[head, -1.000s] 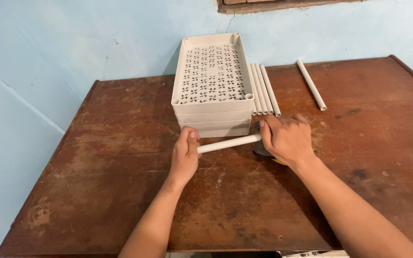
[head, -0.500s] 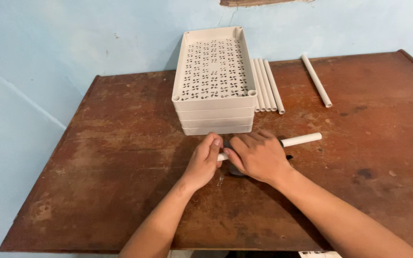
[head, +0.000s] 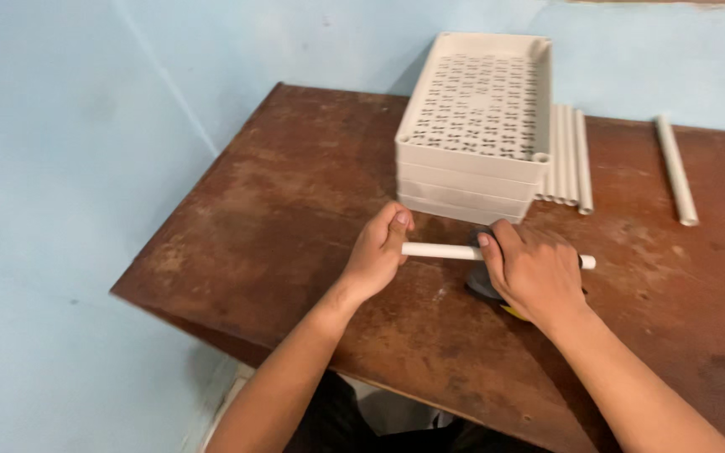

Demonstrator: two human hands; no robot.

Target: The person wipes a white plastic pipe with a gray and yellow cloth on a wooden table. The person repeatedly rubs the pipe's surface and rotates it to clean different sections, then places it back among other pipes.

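A white plastic tube [head: 438, 250] lies across the brown wooden table [head: 295, 193], just in front of a stack of white perforated trays [head: 476, 117]. My left hand [head: 379, 252] grips the tube's left end. My right hand [head: 534, 273] is wrapped around the tube further right, pressing a dark pad with a yellow edge [head: 487, 287] against it. The tube's right tip [head: 587, 262] sticks out past my right hand.
Three white tubes [head: 568, 159] lie side by side right of the tray stack, and one more tube [head: 675, 169] lies alone further right. A pale blue wall runs behind and to the left. The table's near-left edge drops to the floor.
My right hand slid right along the tube and my left hand now holds its left end. The view has swung left, so the trays appear further right.
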